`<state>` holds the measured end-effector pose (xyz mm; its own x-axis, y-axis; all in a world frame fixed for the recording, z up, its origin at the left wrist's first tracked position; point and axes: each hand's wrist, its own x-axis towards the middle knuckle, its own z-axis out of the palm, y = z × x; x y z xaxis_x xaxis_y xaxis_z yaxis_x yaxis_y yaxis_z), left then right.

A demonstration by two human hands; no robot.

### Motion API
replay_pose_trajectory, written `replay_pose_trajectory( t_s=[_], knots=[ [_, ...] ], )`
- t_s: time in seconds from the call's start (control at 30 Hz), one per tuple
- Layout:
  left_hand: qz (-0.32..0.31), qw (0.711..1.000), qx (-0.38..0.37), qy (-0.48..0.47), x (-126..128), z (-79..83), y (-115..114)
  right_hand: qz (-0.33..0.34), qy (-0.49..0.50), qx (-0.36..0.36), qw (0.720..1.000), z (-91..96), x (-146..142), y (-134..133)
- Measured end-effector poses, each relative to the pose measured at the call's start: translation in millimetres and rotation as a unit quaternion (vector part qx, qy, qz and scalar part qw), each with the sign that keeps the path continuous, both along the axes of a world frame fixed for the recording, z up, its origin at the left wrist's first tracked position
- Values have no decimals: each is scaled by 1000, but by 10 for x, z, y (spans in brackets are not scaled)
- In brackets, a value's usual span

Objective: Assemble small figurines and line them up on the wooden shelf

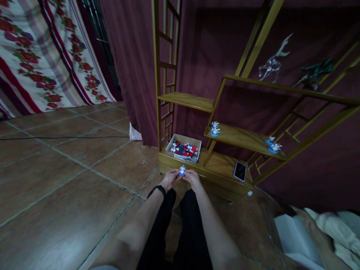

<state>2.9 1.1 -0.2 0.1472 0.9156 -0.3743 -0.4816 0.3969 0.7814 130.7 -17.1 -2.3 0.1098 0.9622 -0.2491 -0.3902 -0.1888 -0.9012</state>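
Hands pinching small figurine, box of figurines beyond

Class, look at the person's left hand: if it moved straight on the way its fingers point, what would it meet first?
The left hand holds a small figurine together with the right hand. Past that, it would likely meet the shelf's bottom board, then the open box of figurines; depth is unclear.

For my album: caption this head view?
The left hand and right hand hold a small blue-and-white figurine before a wooden shelf.
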Motion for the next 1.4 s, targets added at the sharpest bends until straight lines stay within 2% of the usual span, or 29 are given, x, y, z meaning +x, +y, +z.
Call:
replay_pose_trajectory(
  t_s=[0.5,1.4],
  knots=[
    [-26,1000,10,-4,-31,-30,17,-21,-14,-12,1000,-17,-5,16],
    [-5,1000,-17,9,20,-12,16,2,-10,-6,1000,-96,25,45]
  ],
)
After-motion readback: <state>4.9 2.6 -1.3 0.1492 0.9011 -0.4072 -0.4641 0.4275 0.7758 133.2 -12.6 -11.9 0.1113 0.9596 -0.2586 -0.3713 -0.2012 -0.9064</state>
